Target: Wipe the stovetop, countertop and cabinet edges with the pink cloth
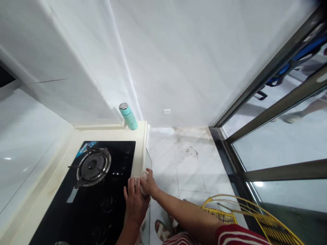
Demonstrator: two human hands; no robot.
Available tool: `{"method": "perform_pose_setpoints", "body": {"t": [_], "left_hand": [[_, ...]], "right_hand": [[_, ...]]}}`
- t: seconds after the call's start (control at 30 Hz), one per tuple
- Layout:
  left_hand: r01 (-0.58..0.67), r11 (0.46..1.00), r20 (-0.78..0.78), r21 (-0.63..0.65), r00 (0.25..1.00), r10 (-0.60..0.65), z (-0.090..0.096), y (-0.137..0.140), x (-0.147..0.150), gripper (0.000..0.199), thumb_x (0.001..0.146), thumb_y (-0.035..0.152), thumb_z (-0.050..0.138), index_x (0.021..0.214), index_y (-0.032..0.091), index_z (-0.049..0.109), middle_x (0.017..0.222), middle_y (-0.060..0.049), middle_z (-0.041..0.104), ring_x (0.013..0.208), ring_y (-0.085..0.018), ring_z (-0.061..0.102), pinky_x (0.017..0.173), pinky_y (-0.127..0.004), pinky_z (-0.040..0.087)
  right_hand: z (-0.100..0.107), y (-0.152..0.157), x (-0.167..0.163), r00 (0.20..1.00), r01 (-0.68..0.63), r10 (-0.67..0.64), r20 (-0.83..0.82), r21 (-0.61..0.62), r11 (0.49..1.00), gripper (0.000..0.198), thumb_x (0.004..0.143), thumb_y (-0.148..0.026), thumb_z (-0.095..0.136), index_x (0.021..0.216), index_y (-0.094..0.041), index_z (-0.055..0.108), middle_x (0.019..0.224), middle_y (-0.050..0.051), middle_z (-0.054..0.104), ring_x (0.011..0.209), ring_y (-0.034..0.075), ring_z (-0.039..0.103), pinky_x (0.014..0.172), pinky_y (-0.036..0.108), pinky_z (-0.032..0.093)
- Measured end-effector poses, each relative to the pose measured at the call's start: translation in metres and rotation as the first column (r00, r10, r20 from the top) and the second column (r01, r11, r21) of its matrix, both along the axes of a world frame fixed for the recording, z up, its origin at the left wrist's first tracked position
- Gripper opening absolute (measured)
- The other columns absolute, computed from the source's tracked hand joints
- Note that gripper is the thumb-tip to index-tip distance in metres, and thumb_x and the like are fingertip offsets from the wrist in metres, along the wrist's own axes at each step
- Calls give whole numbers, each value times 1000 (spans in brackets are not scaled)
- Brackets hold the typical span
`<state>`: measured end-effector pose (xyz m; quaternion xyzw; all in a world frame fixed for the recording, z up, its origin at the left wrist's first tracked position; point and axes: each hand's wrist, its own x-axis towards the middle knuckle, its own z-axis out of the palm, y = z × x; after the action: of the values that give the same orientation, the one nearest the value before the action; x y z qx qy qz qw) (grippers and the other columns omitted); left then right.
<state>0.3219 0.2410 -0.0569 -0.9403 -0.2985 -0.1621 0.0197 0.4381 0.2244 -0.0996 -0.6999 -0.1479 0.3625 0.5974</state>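
Observation:
A pale, crumpled cloth is bunched at the front edge of the cream countertop. My left hand is closed over the cloth, its fingers curled along the counter edge and its thumb side near the black gas stove. On the outer side of that edge, my right hand grips the same cloth, close against the left. Part of the cloth is hidden beneath the fingers.
A mint-green thermos stands at the counter's far corner. The stove's burner has a metal pan support. A yellow basket with tall handles is on the floor at right, near a framed glass sliding door.

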Motion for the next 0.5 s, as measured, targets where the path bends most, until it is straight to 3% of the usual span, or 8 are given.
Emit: {"method": "perform_pose_setpoints", "body": {"t": [0.27,0.5], "left_hand": [[-50,996,3,-75,999,51,6,16,37,74,85,44,67,148,13,44,154,-20,44,149,-36,33,121,-56,25],[-54,992,33,-111,998,58,4,53,92,75,81,42,70,147,14,46,154,-19,46,149,-36,34,120,-58,26]], "right_hand": [[-1,21,28,993,105,-105,-56,12,994,73,71,-47,61,134,-17,36,108,8,65,94,23,65,92,40,52],[0,59,79,988,150,-145,-59,83,985,78,71,-56,61,135,-18,37,111,9,65,93,23,67,86,37,54]]}}
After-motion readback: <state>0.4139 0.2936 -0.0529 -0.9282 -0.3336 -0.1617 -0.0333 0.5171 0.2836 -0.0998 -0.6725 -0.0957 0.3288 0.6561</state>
